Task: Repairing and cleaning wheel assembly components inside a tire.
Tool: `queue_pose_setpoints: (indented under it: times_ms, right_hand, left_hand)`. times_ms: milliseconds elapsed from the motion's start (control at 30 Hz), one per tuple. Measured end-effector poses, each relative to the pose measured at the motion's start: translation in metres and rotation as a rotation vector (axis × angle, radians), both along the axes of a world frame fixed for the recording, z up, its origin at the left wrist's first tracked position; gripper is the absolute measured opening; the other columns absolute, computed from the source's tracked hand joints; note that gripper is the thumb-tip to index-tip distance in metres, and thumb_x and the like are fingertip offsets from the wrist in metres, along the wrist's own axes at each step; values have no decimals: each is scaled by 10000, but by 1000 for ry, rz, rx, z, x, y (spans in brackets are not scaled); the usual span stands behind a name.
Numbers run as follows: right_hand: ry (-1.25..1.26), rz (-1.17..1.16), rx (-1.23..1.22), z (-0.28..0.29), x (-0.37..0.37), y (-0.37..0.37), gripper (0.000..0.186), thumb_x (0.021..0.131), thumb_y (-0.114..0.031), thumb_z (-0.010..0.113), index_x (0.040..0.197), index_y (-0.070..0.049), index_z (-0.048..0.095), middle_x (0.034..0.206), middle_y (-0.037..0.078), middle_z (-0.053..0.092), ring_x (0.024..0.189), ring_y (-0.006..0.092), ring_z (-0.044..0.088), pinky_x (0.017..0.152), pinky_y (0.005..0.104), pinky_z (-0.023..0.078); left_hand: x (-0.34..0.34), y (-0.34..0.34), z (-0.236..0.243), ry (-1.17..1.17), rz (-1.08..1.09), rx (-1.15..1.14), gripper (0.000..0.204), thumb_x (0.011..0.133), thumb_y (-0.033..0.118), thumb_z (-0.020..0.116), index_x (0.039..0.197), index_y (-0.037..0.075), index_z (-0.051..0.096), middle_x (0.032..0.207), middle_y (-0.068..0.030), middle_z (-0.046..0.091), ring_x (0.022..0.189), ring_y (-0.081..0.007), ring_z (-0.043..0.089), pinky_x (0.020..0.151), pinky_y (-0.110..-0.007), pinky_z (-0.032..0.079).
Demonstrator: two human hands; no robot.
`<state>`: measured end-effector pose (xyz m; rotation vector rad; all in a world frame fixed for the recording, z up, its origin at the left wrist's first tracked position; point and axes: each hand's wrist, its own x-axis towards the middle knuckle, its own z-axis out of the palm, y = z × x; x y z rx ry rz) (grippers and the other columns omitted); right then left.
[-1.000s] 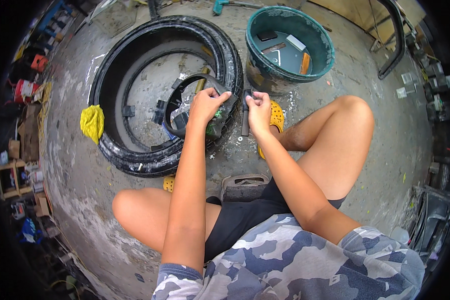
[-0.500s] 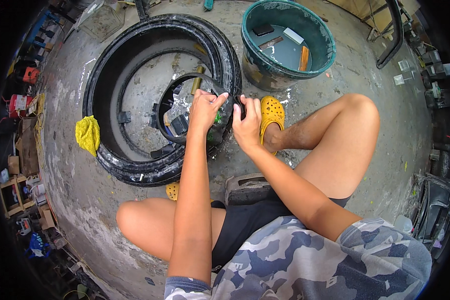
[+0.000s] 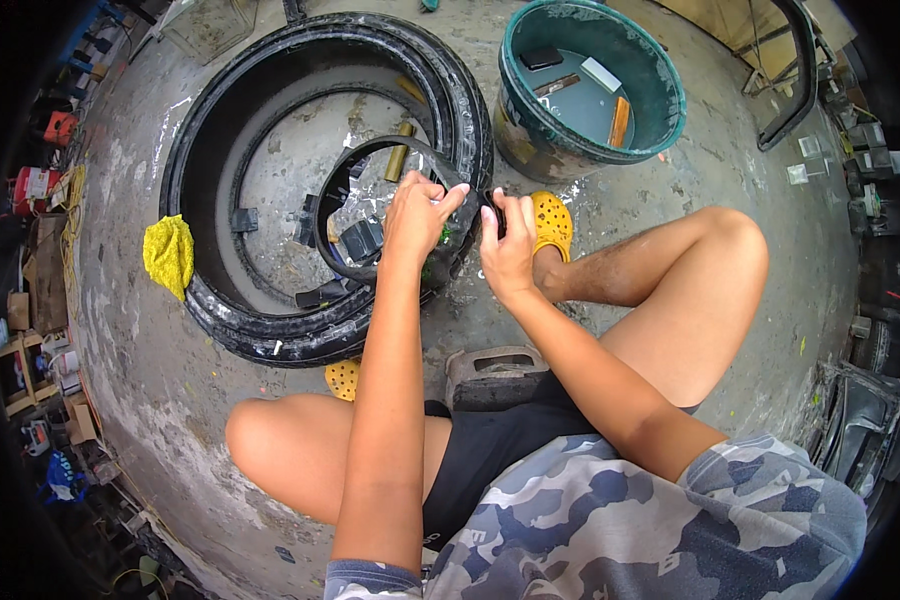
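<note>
In the head view I have the person's left hand at the centre, its fingers bent and thumb stretched across a black hoop, though I cannot tell whether they grip it. Just right of that, the right hand pinches a small dark piece between thumb and fingers. I see the hoop at upper centre, overlapping the big black tire, with the green bucket at upper right.

The ring is partly covered by the left hand; the dark piece is mostly hidden by the right hand.
</note>
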<state>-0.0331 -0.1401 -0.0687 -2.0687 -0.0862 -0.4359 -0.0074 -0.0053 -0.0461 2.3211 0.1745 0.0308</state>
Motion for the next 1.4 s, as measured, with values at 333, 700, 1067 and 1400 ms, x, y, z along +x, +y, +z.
queue_pose_setpoints:
  times_ms: [333,700,1067,1400]
  right_hand:
    - [-114,-27,-13,-2,27,1,220,828,-13,583,1040,42,567,884,200,497,831,369,522,738,413,438]
    - [128,-150,175,6,35,-13,166,825,-48,590,957,49,569,905,174,542,845,335,566,761,387,453]
    - [36,-41,76,-4,-2,6,195,852,-38,546,1021,58,538,927,211,492,858,386,512,764,429,430]
    - [-56,7,77,1,39,-6,172,824,-40,568,975,44,553,904,210,505,853,381,537,762,426,442]
  left_hand:
    - [6,2,4,72,-39,-19,480,761,443,693,609,-7,626,873,-176,567,823,-341,579,739,-416,460]
    - [2,1,-1,-51,-8,1,500,764,352,731,548,-47,520,719,-151,530,692,-286,525,683,-363,425]
    - [6,2,-2,-55,21,30,497,745,358,742,558,-43,515,696,-159,506,666,-298,526,660,-375,423]
    - [4,-3,7,26,-36,10,479,762,413,702,599,-21,581,823,-175,556,743,-356,563,688,-424,445]
